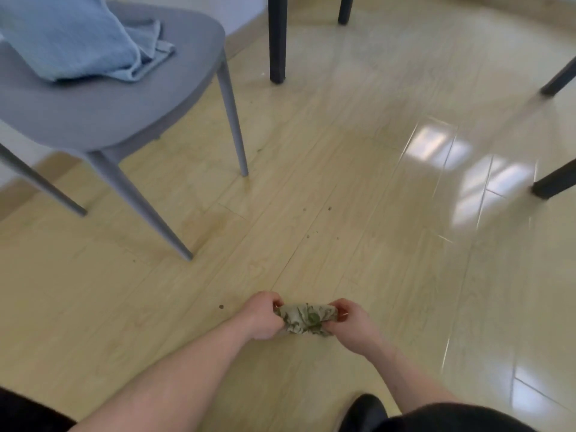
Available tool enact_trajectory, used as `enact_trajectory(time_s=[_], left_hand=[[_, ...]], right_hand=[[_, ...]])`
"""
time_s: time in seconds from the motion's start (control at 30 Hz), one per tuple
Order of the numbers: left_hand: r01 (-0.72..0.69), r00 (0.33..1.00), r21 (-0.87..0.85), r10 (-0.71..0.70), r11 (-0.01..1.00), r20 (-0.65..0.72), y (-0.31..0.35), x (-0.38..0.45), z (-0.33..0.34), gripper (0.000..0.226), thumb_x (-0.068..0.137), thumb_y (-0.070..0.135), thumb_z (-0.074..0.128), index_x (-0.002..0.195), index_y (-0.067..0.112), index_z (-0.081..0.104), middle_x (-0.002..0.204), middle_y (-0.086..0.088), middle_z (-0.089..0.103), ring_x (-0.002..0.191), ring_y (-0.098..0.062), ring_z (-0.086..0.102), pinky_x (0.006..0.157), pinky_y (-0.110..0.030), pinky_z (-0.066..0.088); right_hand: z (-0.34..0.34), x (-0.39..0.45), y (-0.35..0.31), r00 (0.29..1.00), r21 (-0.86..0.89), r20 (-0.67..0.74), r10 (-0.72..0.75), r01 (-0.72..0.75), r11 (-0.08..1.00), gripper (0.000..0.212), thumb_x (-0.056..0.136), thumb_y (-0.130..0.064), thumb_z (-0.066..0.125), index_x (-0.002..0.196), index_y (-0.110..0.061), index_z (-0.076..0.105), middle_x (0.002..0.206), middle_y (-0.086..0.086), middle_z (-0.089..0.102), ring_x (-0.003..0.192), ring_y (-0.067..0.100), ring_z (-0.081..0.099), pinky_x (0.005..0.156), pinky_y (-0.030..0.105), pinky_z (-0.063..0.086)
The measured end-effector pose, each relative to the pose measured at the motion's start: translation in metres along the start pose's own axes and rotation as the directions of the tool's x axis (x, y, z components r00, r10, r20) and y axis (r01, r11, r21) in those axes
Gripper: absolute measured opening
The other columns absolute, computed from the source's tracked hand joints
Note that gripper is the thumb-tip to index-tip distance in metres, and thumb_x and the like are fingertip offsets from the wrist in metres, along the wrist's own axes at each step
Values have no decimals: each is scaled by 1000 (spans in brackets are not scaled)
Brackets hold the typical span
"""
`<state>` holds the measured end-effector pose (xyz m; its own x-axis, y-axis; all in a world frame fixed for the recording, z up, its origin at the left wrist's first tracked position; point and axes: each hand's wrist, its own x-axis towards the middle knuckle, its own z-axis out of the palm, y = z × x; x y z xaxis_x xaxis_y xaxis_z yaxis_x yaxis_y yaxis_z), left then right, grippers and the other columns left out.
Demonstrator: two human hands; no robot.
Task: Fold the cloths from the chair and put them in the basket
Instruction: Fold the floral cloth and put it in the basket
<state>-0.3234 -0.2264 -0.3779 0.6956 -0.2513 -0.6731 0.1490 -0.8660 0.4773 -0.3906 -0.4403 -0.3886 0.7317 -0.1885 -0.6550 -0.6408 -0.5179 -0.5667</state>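
Both hands are working low over the pale wood floor point(311, 182), pinching a small patterned cloth point(307, 318) between them. The left hand point(263, 316) is gripping the cloth's left end with curled fingers, and the right hand point(350, 321) is gripping its right end the same way, so the green-and-cream cloth is lying bunched into a short band just above the floor. A light blue cloth point(71, 39) is lying crumpled on the seat of the grey chair point(103, 113), well apart from the hands. 4 dark furniture legs point(277, 39) are standing farther back.
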Motion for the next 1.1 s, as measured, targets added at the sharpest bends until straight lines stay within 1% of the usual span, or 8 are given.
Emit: enact_trajectory(time_s=[0.17,0.3,0.4,0.57,0.73,0.83,0.97,1.1], left_hand=[[-81,996,3,81,997,-36,39,-31,-75,22,80,30,75,98,22,65,92,0,66,81,-15,61,61,-23,44],[-199,975,-8,197,980,-105,71,-71,-140,21,85,27,71,100,22,57,99,-3,61,88,-20,58,70,-30,48],[-328,913,-41,306,944,-269,89,-108,-182,17,84,26,71,88,27,55,92,0,62,89,-22,60,70,-32,49],[-531,785,-190,395,825,-478,104,-166,-230,14,87,29,77,93,23,66,87,5,69,81,-16,64,70,-28,50],[-620,732,-381,332,686,-595,97,-205,-239,14,93,25,74,107,25,70,102,7,74,95,-11,70,77,-19,56],[-610,756,-495,265,619,-599,90,-210,-239,15,91,25,75,106,26,71,107,1,75,101,-21,73,83,-35,62],[-619,738,-492,237,613,-632,93,-212,-246,25,86,29,81,108,28,70,108,1,75,100,-20,73,87,-40,62],[-643,706,-452,249,618,-663,105,-213,-255,22,88,24,79,108,28,70,101,8,77,94,-10,74,87,-32,61]], right_hand=[[-53,-30,-67,993,73,-44,-108,112,991,22,87,-19,76,107,-20,65,105,-4,71,93,9,69,65,18,53],[-97,-73,-126,973,107,-94,-209,219,970,28,87,-22,74,112,-19,63,108,-2,70,98,17,69,86,36,61],[-122,-107,-166,955,174,-121,-270,288,942,24,89,-19,73,110,-18,62,108,4,75,95,21,74,88,44,62],[-155,-164,-230,911,305,-233,-341,401,864,33,89,-12,75,119,-12,61,106,6,76,92,22,75,78,35,63],[-155,-205,-270,905,426,-254,-341,421,800,36,87,-5,76,119,-12,62,110,7,73,98,23,73,83,38,63],[-134,-213,-271,911,511,-269,-311,409,756,36,90,-7,73,123,-13,61,110,5,73,98,20,73,82,35,63],[-121,-210,-263,912,560,-289,-289,406,722,21,97,-11,67,117,-16,65,105,1,77,90,16,77,79,32,63],[-131,-198,-266,906,573,-287,-312,423,702,15,98,-16,67,113,-19,68,103,1,79,88,18,78,77,35,61]])
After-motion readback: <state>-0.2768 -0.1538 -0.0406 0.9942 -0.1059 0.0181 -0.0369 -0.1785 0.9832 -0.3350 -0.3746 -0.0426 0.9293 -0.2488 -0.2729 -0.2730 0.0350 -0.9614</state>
